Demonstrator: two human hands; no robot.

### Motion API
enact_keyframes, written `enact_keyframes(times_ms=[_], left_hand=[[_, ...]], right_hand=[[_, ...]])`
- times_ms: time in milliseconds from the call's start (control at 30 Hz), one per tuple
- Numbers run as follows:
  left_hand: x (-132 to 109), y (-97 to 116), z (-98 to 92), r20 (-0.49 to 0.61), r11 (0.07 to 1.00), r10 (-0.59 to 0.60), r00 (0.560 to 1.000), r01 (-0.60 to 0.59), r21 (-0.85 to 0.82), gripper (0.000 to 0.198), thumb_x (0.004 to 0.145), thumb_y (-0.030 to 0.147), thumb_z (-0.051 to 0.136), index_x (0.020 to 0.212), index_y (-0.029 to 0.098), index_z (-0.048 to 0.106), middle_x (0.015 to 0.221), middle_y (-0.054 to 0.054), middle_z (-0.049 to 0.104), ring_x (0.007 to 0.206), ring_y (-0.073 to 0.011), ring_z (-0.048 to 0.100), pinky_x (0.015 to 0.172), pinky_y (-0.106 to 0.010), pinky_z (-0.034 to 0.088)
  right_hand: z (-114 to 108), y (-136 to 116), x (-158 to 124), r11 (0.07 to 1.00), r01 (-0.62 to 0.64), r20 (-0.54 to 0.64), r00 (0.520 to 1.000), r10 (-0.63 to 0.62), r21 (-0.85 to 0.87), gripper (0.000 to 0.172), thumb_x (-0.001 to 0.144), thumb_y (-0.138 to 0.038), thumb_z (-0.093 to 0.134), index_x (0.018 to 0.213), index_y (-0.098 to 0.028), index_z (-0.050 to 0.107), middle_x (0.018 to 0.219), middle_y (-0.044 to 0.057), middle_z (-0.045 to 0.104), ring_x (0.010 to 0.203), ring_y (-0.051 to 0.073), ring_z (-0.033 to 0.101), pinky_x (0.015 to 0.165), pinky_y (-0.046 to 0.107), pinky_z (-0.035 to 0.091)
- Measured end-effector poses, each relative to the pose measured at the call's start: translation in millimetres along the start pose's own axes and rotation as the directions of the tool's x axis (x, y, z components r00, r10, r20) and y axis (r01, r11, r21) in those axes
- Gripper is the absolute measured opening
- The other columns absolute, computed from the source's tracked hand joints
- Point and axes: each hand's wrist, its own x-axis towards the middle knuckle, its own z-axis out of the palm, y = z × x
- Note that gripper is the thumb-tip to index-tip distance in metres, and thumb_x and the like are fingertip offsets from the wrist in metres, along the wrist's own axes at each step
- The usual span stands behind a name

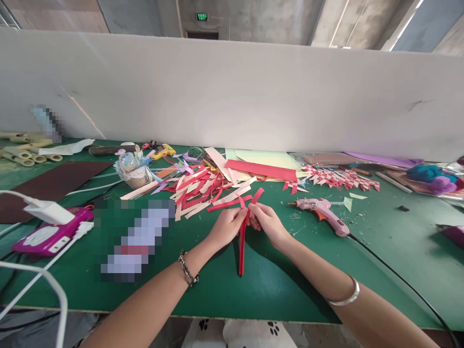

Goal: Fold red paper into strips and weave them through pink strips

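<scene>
Over the middle of the green table, my left hand [228, 226] and my right hand [267, 221] meet, both pinching red strips [242, 253]. One strip hangs down below my fingers, and two ends stick up above them, splayed apart. The exact crossing or fold is hidden behind my fingertips. Just beyond my hands lies a loose pile of red and pale pink strips [203, 186]. Right of it are a wide red piece [261, 170] and a heap of red-and-white woven pieces [339, 178].
A pink glue gun [326, 212] with a black cord lies on the right. At left are a purple power strip [54, 237] with white cables, a brown sheet [54, 186] and bamboo tubes [21, 154]. A grey partition [232, 92] stands behind the table [203, 299].
</scene>
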Motion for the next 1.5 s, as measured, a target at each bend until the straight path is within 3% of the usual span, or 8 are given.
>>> enact_keyframes(times_ms=[200, 367, 533, 667, 867, 1033, 1267, 1500], left_hand=[[0.6, 1.0, -0.7, -0.065, 1.0, 0.019, 0.998, -0.018, 0.013, 0.04, 0.087, 0.041, 0.037, 0.056, 0.018, 0.048, 0.043, 0.004, 0.044, 0.042, -0.012, 0.044, 0.044, -0.023, 0.035], [3.2, -2.8, -2.9, -0.133, 1.0, 0.004, 0.991, -0.001, 0.023, 0.042, 0.088, 0.046, 0.033, 0.059, 0.018, 0.047, 0.043, 0.005, 0.04, 0.039, -0.011, 0.04, 0.041, -0.023, 0.032], [2.4, -3.4, -2.5, -0.054, 1.0, -0.011, 0.999, 0.012, 0.024, 0.043, 0.087, 0.048, 0.036, 0.059, 0.018, 0.049, 0.04, 0.006, 0.038, 0.036, -0.0108, 0.041, 0.039, -0.023, 0.03], [0.6, -1.0, -1.6, -0.026, 0.999, 0.007, 1.0, -0.006, 0.033, 0.041, 0.087, 0.043, 0.037, 0.058, 0.018, 0.05, 0.04, 0.006, 0.038, 0.036, -0.0106, 0.039, 0.04, -0.023, 0.029], [-0.1, 2.2, -0.6, -0.098, 0.998, 0.046, 0.994, -0.042, 0.05, 0.039, 0.086, 0.039, 0.039, 0.053, 0.019, 0.039, 0.042, 0.006, 0.034, 0.041, -0.0102, 0.034, 0.044, -0.024, 0.027], [1.7, 0.2, -0.3, -0.156, 0.999, 0.017, 0.988, -0.012, 0.036, 0.039, 0.087, 0.042, 0.034, 0.055, 0.02, 0.035, 0.041, 0.007, 0.032, 0.039, -0.01, 0.034, 0.042, -0.023, 0.027], [-0.1, 2.0, -1.0, -0.037, 1.0, 0.005, 0.999, -0.004, 0.021, 0.039, 0.085, 0.044, 0.04, 0.056, 0.018, 0.047, 0.041, 0.005, 0.039, 0.038, -0.0107, 0.04, 0.04, -0.023, 0.028], [-2.0, 5.0, -0.3, -0.073, 0.999, 0.031, 0.997, -0.03, 0.015, 0.04, 0.086, 0.041, 0.039, 0.053, 0.019, 0.041, 0.04, 0.005, 0.037, 0.039, -0.0103, 0.036, 0.04, -0.023, 0.027]], right_hand=[[0.7, 0.5, -0.6, 0.999, -0.005, 0.068, 0.998, 0.007, -0.04, 0.034, 0.079, -0.044, 0.046, 0.056, -0.019, 0.045, 0.042, -0.006, 0.039, 0.039, 0.007, 0.033, 0.041, 0.021, 0.024], [0.5, 0.9, -1.4, 0.999, 0.002, 0.036, 0.999, 0.0, -0.037, 0.034, 0.078, -0.044, 0.047, 0.056, -0.019, 0.045, 0.04, -0.007, 0.038, 0.039, 0.007, 0.032, 0.041, 0.022, 0.024], [-0.7, 1.5, 0.0, 0.999, 0.038, -0.038, 0.999, -0.039, -0.008, 0.036, 0.079, -0.045, 0.046, 0.054, -0.019, 0.042, 0.042, -0.006, 0.038, 0.04, 0.006, 0.032, 0.042, 0.022, 0.024], [-0.7, 0.9, 0.1, 0.999, 0.033, -0.009, 0.999, -0.033, -0.001, 0.036, 0.079, -0.045, 0.046, 0.055, -0.019, 0.041, 0.044, -0.006, 0.04, 0.041, 0.007, 0.033, 0.042, 0.022, 0.025], [0.9, 0.4, -1.8, 0.999, 0.028, 0.066, 0.997, -0.027, -0.019, 0.036, 0.078, -0.046, 0.047, 0.056, -0.02, 0.039, 0.043, -0.007, 0.037, 0.04, 0.007, 0.032, 0.042, 0.022, 0.024], [1.0, 0.4, -1.6, 1.0, 0.016, 0.026, 1.0, -0.016, -0.005, 0.033, 0.078, -0.042, 0.048, 0.055, -0.019, 0.041, 0.04, -0.007, 0.037, 0.04, 0.007, 0.032, 0.042, 0.022, 0.023], [-1.0, 2.2, -0.1, 0.998, 0.048, -0.035, 0.998, -0.047, 0.029, 0.035, 0.08, -0.042, 0.045, 0.055, -0.019, 0.04, 0.043, -0.006, 0.038, 0.041, 0.007, 0.032, 0.042, 0.022, 0.025], [0.2, -0.2, -2.8, 0.998, 0.047, 0.089, 0.995, -0.044, -0.039, 0.036, 0.079, -0.047, 0.049, 0.056, -0.02, 0.039, 0.042, -0.007, 0.038, 0.04, 0.007, 0.034, 0.041, 0.022, 0.026]])
